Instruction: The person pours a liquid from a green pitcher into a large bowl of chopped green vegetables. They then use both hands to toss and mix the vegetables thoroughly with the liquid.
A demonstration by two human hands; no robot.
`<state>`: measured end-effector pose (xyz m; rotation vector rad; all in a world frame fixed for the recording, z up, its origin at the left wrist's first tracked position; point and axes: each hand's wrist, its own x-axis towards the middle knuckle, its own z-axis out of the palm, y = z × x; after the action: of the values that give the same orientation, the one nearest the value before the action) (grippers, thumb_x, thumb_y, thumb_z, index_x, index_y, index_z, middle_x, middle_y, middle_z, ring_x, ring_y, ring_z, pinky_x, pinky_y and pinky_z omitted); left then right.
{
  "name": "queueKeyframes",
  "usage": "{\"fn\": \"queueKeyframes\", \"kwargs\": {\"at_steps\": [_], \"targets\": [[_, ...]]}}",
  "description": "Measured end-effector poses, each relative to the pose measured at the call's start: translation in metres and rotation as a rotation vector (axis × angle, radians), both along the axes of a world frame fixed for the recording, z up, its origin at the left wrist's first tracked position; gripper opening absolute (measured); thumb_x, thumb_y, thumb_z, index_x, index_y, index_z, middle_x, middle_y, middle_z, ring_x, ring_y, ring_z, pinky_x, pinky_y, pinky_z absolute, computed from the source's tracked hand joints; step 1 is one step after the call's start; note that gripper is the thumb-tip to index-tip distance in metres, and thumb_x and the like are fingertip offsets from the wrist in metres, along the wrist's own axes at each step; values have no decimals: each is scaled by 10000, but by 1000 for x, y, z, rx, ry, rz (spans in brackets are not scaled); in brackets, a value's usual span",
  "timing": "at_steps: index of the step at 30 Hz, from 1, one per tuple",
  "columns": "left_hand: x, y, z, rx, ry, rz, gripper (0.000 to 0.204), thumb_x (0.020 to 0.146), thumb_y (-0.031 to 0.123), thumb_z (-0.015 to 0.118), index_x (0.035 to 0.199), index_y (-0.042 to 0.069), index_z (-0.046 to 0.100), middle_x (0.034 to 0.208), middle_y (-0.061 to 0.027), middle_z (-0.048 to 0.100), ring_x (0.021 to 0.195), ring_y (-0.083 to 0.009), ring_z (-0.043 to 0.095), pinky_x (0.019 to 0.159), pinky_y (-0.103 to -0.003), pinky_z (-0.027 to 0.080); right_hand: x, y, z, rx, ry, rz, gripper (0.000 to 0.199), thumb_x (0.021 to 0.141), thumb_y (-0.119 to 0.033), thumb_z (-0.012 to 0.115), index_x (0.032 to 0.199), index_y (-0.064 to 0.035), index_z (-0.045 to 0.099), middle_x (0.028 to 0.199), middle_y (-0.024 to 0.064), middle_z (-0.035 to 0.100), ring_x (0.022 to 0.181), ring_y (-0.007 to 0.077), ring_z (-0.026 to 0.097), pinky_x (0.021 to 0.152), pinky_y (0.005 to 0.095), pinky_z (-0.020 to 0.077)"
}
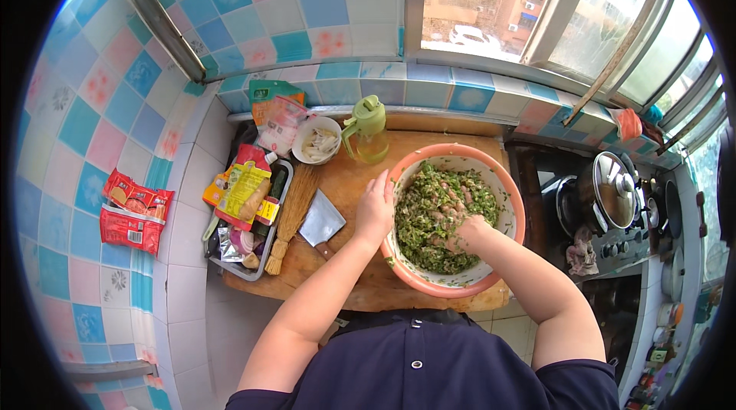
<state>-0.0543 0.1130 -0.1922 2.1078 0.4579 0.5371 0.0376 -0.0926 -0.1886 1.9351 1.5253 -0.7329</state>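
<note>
From my distant place, I look down on a big round bowl with salmon-pink rim and white inside, which stands on a brown wooden board. Inside this bowl lies a moist, finely chopped mixture of green and pinkish bits. My left hand rests at the left rim of the bowl; I cannot tell whether it is clamped on the wall. My right hand is in the mixture, its fingers partly covered, so I cannot tell if they are apart or together. To the left of the bowl lie a cleaver with wide grey blade and, further, a tan straw brush. Beyond the bowl's upper left stands a clear jug with green lid. To the bowl's right is a black stove.
</note>
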Motion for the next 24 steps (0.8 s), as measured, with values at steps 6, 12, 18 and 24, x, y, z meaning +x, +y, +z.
{"fn": "queueKeyframes", "kwargs": {"at_steps": [6, 12, 18, 24], "targets": [[0, -3, 0, 27, 22, 11, 346, 960, 211, 422, 1211, -10, 510, 1058, -209, 577, 939, -395, 563, 800, -431, 456, -15, -57, 6, 437, 160, -108, 232, 694, -197, 642, 886, -68, 663, 823, 98, 668, 800, 270, 657, 675, 368, 522], [3, -2, -3, 22, -15, 10, 355, 964, 221, 414, 1216, -12, 507, 1067, -217, 573, 963, -399, 554, 821, -429, 451, -1, 5, 9, 374, 74, -416, 214, 717, -217, 624, 877, -82, 667, 835, 120, 665, 815, 300, 642, 706, 398, 512], [0, 2, -7, 39, -27, 7, 356, 965, 231, 414, 1222, 2, 506, 1087, -209, 573, 968, -396, 555, 822, -430, 451, -12, -3, -13, 87, 183, -208, 234, 717, -179, 634, 911, -53, 666, 894, 137, 655, 837, 305, 637, 728, 390, 517], [2, 0, -8, -37, 21, 7, 352, 964, 228, 419, 1224, 9, 509, 1077, -203, 576, 960, -393, 558, 812, -427, 455, -30, -45, 8, 823, -8, -553, 651, 861, -332, 564, 1403, -131, 264, 1301, 175, 479, 1083, 297, 547, 884, 383, 450]]}}
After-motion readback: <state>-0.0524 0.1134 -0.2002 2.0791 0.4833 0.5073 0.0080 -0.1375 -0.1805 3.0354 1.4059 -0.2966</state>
